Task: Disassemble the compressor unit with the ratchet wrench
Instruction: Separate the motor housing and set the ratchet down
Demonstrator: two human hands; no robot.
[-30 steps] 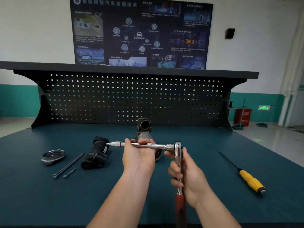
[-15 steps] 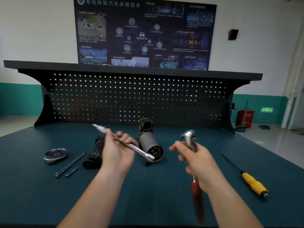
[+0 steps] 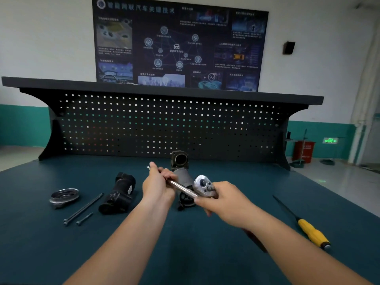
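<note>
Dark teal surface: I see open room front-centre between the forearms. A black perforated back panel closes the far edge.

Grey cylindrical compressor unit with black flange: lies mid-surface, just behind the hands, flange toward the panel.

Left hand: grip closed round a slim chrome extension bar.

Right hand: grip closed round the chrome-headed ratchet wrench, with the head meeting the bar's near end.

Left side: black cylindrical housing, silver ring, long dark bolt, short dark bolt.

Right edge: yellow-handled screwdriver.
</note>
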